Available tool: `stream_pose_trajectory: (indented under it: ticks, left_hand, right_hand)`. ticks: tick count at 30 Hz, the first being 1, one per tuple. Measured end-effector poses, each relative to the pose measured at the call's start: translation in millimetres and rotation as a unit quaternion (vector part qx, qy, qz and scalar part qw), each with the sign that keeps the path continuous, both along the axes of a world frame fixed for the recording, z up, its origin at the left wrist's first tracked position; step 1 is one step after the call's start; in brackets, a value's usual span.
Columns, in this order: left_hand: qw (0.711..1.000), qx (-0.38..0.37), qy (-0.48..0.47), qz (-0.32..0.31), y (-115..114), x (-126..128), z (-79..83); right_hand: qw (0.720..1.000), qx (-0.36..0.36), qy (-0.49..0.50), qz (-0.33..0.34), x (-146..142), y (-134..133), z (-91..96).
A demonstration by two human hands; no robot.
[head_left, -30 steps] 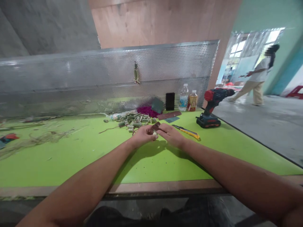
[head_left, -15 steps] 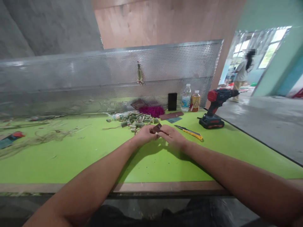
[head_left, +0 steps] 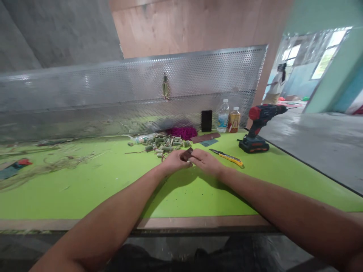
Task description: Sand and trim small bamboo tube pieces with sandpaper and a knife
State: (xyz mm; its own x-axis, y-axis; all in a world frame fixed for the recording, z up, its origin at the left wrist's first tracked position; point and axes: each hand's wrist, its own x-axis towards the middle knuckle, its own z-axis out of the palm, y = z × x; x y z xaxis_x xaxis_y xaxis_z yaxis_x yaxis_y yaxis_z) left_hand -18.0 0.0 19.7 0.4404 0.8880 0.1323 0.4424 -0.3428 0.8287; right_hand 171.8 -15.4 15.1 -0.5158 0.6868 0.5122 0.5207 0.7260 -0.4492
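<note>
My left hand [head_left: 174, 161] is closed around a folded piece of dark brown sandpaper [head_left: 186, 154], which sticks up between my two hands. Against it, my right hand [head_left: 208, 162] is pinched on a small pale-ended piece, mostly hidden by the fingers; it looks like a cut stem. Both hands meet just above the green tabletop [head_left: 119, 189]. Right behind them lies a heap of short cut green stem pieces [head_left: 160, 142]. To the right of my right hand rests a yellow utility knife [head_left: 229, 158] with its blade out.
A cordless drill [head_left: 255, 128] stands at the right. Behind are a brown sheet [head_left: 206, 138], a dark phone-like slab [head_left: 207, 121], a water bottle [head_left: 223, 117], a tea-coloured bottle [head_left: 234, 121] and purple shreds [head_left: 183, 132]. Stem figure [head_left: 165, 87] hangs on the mesh. A person [head_left: 276, 88] is beyond.
My hands stay together, with the fingers and the sandpaper shifting slightly against each other. The person in the background has moved left. The view has tilted a little.
</note>
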Motion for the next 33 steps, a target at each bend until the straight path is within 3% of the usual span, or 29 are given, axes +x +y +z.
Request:
stream_pose_trajectory:
  ticks: [2, 6, 10, 15, 19, 23, 28, 33]
  left_hand:
    - [1.0, 0.007, -0.014, -0.015, 3, -1, -2.5]
    - [0.999, -0.004, -0.032, -0.025, 6, -1, -8.0]
    - [0.998, 0.002, -0.052, -0.033, 4, -1, -7.0]
    - [0.998, -0.019, -0.056, -0.035, -5, 1, 1.8]
    - [0.996, -0.009, -0.078, -0.043, -7, 4, 4.0]
    - [0.997, 0.029, -0.062, -0.027, -3, 4, 0.7]
    - [0.996, 0.023, -0.078, -0.046, -1, 3, -4.0]
    - [0.992, -0.007, -0.095, -0.085, -1, 5, -5.6]
  right_hand:
    - [1.0, -0.013, 0.003, 0.014, 0, -1, 0.7]
    - [0.999, -0.013, 0.027, -0.019, 2, -2, 2.1]
    - [1.0, -0.004, -0.009, 0.01, 4, -2, 2.9]
    - [0.994, 0.005, 0.086, -0.062, 12, 3, 6.9]
    - [0.993, 0.012, 0.113, -0.014, 15, -2, 8.3]
    - [0.997, 0.007, 0.061, 0.037, 11, -5, 7.4]
    - [0.996, 0.03, 0.083, 0.003, 10, 2, 4.6]
    - [0.998, 0.021, 0.036, 0.038, 10, 1, 4.6]
